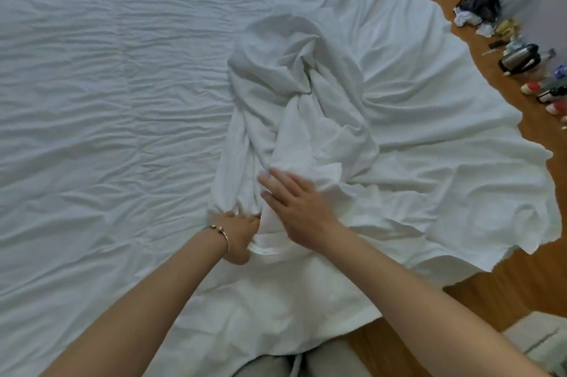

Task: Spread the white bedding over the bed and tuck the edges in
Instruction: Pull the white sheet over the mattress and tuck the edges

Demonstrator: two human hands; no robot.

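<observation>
Left hand [237,235] gripping a fold of the white bedding [306,106], right hand [297,211] flat and open just beside, bunched ridge running straight away across the bed [92,70], right nearer.

Bare forearms, no sleeves; thin gold bangle [221,231] on left wrist; grey trousers [325,358].

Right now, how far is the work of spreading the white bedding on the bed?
Early stage. Done: a wrinkled sheet already covers the bed. In hand: the left hand grips the bunched white bedding at its near end, and the right hand lies with straight fingers on it. Left: the bedding lies in a heap, one side hanging toward the wooden floor; spreading and tucking are not done.
</observation>
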